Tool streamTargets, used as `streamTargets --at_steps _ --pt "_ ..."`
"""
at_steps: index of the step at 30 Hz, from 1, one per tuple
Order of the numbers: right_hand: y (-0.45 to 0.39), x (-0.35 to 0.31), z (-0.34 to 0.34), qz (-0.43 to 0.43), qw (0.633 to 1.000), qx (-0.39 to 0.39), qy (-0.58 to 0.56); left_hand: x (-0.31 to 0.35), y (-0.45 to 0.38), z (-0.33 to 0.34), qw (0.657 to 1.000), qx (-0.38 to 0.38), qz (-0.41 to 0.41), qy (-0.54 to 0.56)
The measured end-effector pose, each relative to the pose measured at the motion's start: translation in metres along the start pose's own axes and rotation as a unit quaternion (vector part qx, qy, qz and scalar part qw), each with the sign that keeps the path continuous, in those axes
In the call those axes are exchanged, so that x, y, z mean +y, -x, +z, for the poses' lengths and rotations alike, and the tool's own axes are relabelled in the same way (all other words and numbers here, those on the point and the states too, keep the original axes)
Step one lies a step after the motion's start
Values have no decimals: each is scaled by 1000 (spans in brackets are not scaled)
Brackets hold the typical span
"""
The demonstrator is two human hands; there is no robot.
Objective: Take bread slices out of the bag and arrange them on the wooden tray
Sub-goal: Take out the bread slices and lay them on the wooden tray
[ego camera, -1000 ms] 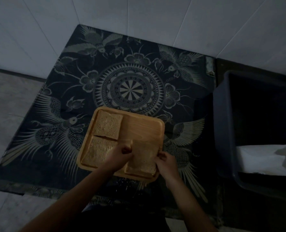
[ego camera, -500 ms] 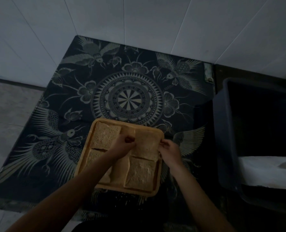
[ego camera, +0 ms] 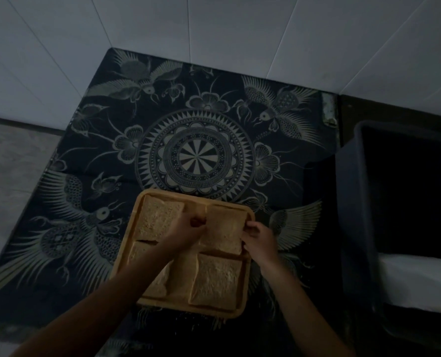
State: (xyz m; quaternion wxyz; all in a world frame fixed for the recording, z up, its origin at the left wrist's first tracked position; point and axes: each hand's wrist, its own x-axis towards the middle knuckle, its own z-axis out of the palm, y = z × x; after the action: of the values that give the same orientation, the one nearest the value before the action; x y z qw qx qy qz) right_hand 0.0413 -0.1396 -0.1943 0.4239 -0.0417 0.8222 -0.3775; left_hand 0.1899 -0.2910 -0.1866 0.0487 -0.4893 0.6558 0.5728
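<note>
1. Head view: our left hand (ego camera: 188,231) and right hand (ego camera: 259,237) pinch opposite edges of the far-right bread slice (ego camera: 223,229).
2. It lies on the wooden tray (ego camera: 247,287), alongside three other slices.
3. Beneath spreads a dark patterned cloth (ego camera: 85,155).

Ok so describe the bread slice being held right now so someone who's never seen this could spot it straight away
Find the dark patterned cloth on the floor; near its front edge sits a wooden tray holding four bread slices. The one you want is the far-right slice. It alone is pinched at both side edges, by the left hand and the right hand, while the others lie untouched.
</note>
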Motion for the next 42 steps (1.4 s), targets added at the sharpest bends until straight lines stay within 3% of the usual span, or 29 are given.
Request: streamTargets --at_steps 20,26,42 --pt "22 5 4 -109 983 38 141 -12 15 0 994 34 57 -82" --pt "37 15 0 -105 988 46 108 -17 26 5 993 31 75 -83" --pt "68 43 10 -96 979 56 171 -47 56 14 994 37 46 -87"
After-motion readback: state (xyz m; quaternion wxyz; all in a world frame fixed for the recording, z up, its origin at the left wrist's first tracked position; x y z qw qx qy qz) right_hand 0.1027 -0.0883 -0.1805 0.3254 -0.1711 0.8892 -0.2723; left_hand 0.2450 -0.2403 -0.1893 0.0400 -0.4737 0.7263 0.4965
